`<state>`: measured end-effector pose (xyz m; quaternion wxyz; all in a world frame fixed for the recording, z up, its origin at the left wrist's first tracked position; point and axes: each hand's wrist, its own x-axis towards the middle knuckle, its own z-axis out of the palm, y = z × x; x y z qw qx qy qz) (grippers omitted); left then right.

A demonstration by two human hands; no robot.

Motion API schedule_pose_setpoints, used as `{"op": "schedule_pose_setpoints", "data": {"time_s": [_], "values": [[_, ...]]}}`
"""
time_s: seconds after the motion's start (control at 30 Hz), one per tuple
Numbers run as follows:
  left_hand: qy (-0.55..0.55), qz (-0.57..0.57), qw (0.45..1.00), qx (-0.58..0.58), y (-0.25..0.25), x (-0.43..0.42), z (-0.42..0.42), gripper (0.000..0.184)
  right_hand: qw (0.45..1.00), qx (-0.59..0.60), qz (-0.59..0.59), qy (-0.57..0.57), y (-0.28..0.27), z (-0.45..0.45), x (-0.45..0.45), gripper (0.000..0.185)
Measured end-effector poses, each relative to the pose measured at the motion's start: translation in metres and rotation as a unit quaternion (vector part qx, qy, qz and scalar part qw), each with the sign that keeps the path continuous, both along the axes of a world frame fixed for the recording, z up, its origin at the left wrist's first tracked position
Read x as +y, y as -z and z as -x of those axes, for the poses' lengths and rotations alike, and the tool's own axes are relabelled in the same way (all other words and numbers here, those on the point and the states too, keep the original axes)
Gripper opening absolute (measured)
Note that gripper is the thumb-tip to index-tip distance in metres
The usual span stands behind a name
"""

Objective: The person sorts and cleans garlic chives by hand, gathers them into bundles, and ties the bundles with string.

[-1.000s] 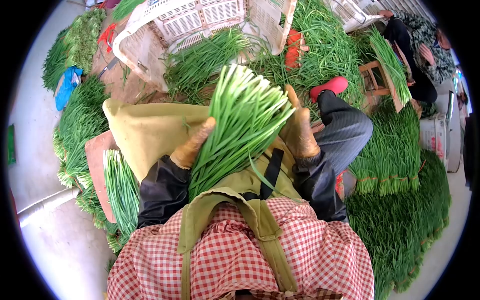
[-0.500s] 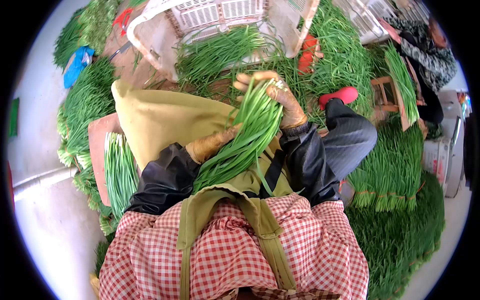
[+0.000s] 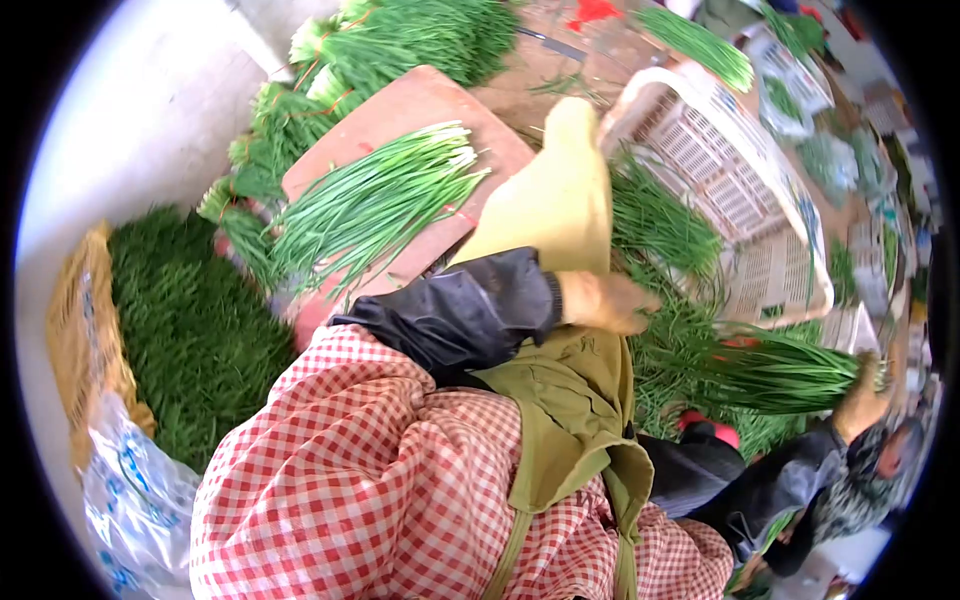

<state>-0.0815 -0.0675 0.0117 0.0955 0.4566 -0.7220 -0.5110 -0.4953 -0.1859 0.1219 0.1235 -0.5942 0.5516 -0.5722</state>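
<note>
My right hand [image 3: 862, 402], in a tan glove, is closed round the pale stem end of a bunch of garlic chives [image 3: 785, 372], held out to the right with its leaves pointing left. Over the olive apron [image 3: 580, 380], my gloved left hand [image 3: 608, 302] is apart from that bunch. Motion blurs its fingers, and I see nothing held in it. Another pile of garlic chives [image 3: 385, 200] lies on a reddish-brown board [image 3: 420, 100] to my left, pale ends toward the upper right.
A white slatted crate [image 3: 735, 165] stands beyond loose chives [image 3: 665, 225]. Tied bunches [image 3: 410, 45] line the wall, near a knife [image 3: 550, 43] on the floor. A yellow woven sack [image 3: 85, 320] and a plastic bag [image 3: 140, 500] lie at left. Another person [image 3: 860, 490] sits at right.
My view has swung left, bringing the board and sack into fuller sight. My left hand has come off the chives, while my right hand has carried the bunch out to the right.
</note>
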Motion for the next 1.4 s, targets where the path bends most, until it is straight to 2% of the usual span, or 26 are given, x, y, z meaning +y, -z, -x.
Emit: {"op": "schedule_pose_setpoints", "data": {"time_s": [0.07,0.1,0.13,0.17,0.27,0.33,0.4,0.5,0.53,0.57,0.6,0.63,0.67,0.7,0.77,0.9,0.97,1.0,1.03,1.07,1.13,1.17,1.2,1.27,1.33,1.4], "values": [[-0.118,0.314,0.933,0.129,0.019,-0.018,0.001,0.056,0.987,0.125,0.094,-0.037,-0.046,-0.068,-0.003,0.033],[-0.18,0.27,0.937,0.133,-0.032,-0.014,-0.007,0.056,0.967,0.239,0.084,0.032,-0.068,-0.099,0.0,0.034],[-0.252,0.339,0.891,0.164,-0.058,-0.017,-0.009,0.054,0.932,0.321,0.16,0.042,-0.085,-0.123,-0.001,0.032],[-0.294,0.376,0.85,0.22,-0.072,-0.02,-0.013,0.059,0.942,0.286,0.178,-0.015,-0.098,-0.151,0.0,0.032],[-0.438,0.591,0.664,0.136,-0.13,-0.001,-0.049,0.053,0.938,0.225,0.224,-0.138,-0.121,-0.253,0.019,0.031],[-0.438,0.653,0.607,0.118,-0.156,0.021,-0.09,0.058,0.925,0.181,0.258,-0.212,-0.125,-0.325,0.037,0.028],[-0.4,0.687,0.6,0.09,-0.176,0.051,-0.134,0.064,0.906,0.088,0.247,-0.332,-0.119,-0.395,0.067,0.022],[-0.363,0.667,0.65,-0.025,-0.19,0.099,-0.185,0.075,0.831,-0.125,0.146,-0.521,-0.096,-0.485,0.104,0.015],[-0.376,0.629,0.672,-0.105,-0.184,0.113,-0.192,0.078,0.794,-0.204,0.092,-0.565,-0.077,-0.511,0.108,0.013],[-0.409,0.563,0.668,-0.263,-0.169,0.124,-0.189,0.088,0.753,-0.283,0.031,-0.593,-0.056,-0.536,0.109,0.013],[-0.404,0.485,0.649,-0.425,-0.154,0.135,-0.186,0.098,0.669,-0.397,-0.014,-0.628,-0.019,-0.566,0.099,0.018],[-0.403,0.459,0.652,-0.449,-0.127,0.133,-0.192,0.1,0.655,-0.434,-0.01,-0.618,0.016,-0.587,0.092,0.025],[-0.402,0.431,0.654,-0.474,-0.096,0.132,-0.198,0.103,0.595,-0.512,-0.19,-0.59,0.038,-0.586,0.101,0.021],[-0.409,0.377,0.683,-0.474,-0.073,0.132,-0.201,0.112,0.579,-0.552,-0.26,-0.541,0.068,-0.595,0.103,0.022],[-0.4,0.329,0.664,-0.54,-0.027,0.127,-0.218,0.107,0.585,-0.578,-0.301,-0.483,0.131,-0.603,0.104,0.02],[-0.385,0.252,0.733,-0.501,0.034,0.112,-0.242,0.1,0.604,-0.577,-0.382,-0.395,0.222,-0.611,0.089,0.018],[-0.371,0.287,0.787,-0.401,0.078,0.103,-0.255,0.096,0.627,-0.535,-0.429,-0.369,0.228,-0.6,0.085,0.015],[-0.379,0.357,0.785,-0.337,0.105,0.101,-0.261,0.089,0.698,-0.463,-0.399,-0.372,0.242,-0.6,0.079,0.016],[-0.382,0.363,0.775,-0.349,0.112,0.096,-0.262,0.083,0.841,-0.175,-0.362,-0.363,0.245,-0.599,0.068,0.029],[-0.385,0.372,0.772,-0.343,0.116,0.09,-0.266,0.084,0.889,0.135,-0.311,-0.308,0.241,-0.596,0.055,0.043],[-0.373,0.285,0.79,-0.394,0.091,0.081,-0.266,0.091,0.906,0.139,-0.205,-0.343,0.214,-0.576,0.062,0.054],[-0.367,0.237,0.803,-0.405,0.081,0.074,-0.267,0.093,0.908,0.133,-0.181,-0.353,0.202,-0.562,0.061,0.049],[-0.365,0.247,0.79,-0.427,0.086,0.072,-0.269,0.095,0.91,0.126,-0.146,-0.367,0.183,-0.543,0.069,0.043],[-0.421,0.177,0.759,-0.464,0.085,0.05,-0.27,0.097,0.853,-0.049,-0.214,-0.473,0.146,-0.508,0.068,0.028],[-0.453,0.215,0.678,-0.537,0.1,0.036,-0.26,0.098,0.864,-0.054,-0.122,-0.486,0.114,-0.465,0.07,0.021],[-0.446,0.209,0.661,-0.566,0.106,0.036,-0.253,0.099,0.88,-0.062,-0.069,-0.465,0.106,-0.411,0.066,0.018]]}}
